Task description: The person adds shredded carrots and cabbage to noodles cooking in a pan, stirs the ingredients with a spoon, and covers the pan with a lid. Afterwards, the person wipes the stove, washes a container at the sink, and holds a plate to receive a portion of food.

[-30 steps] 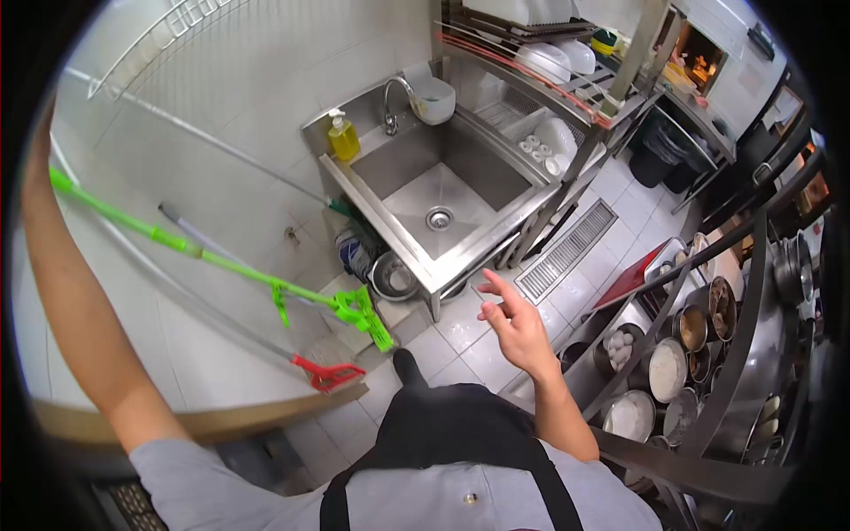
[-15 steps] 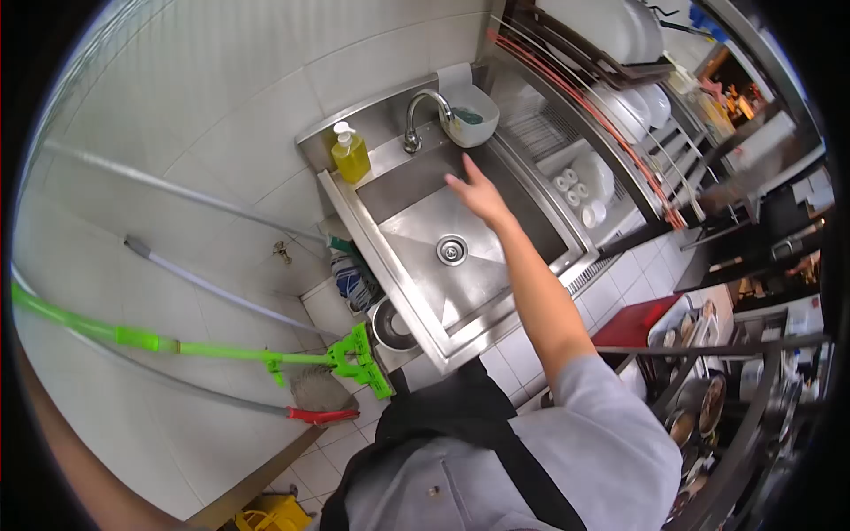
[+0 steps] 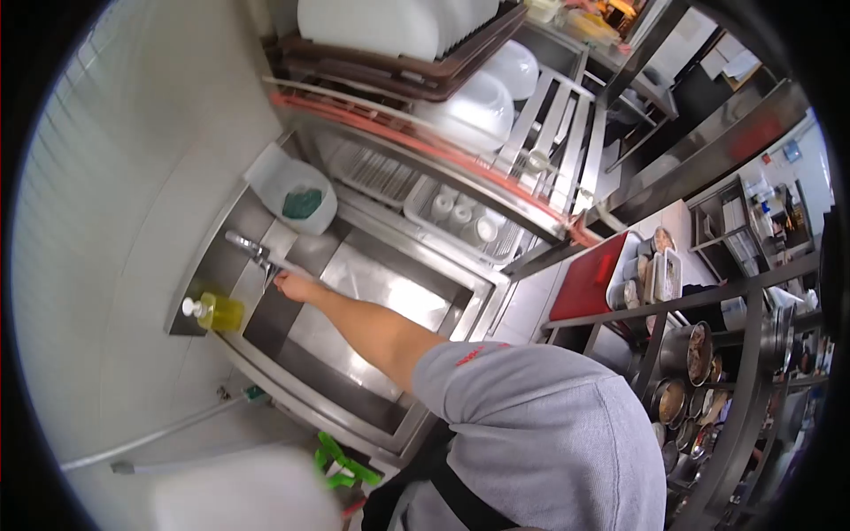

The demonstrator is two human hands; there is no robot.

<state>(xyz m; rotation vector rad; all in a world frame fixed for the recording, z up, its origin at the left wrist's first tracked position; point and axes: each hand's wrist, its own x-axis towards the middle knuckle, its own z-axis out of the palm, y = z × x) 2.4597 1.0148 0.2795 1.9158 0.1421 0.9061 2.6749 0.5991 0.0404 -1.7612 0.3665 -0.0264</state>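
My right hand (image 3: 299,287) reaches over the sink (image 3: 367,274) to the faucet (image 3: 248,250) on the back ledge. Its fingers are curled at the faucet's near end and look closed on it; the exact grip is small in view. A yellow soap pump bottle (image 3: 220,312) stands on one side of the faucet. Across from it, a white container (image 3: 320,212) holds a green scouring pad (image 3: 302,203). My left hand is out of view. A blurred white shape (image 3: 243,491), which I cannot make out, fills the lower left.
Above the sink's far side, a rack (image 3: 398,133) holds white plates and bowls. Below it a drying tray (image 3: 425,208) carries several small white cups. A red board (image 3: 589,279) and shelves of pots stand at right. A green mop head (image 3: 341,465) is at the bottom.
My right hand has moved from open above the basin to the faucet. The view has turned and shifted right, and the blurred white shape has come in at lower left.
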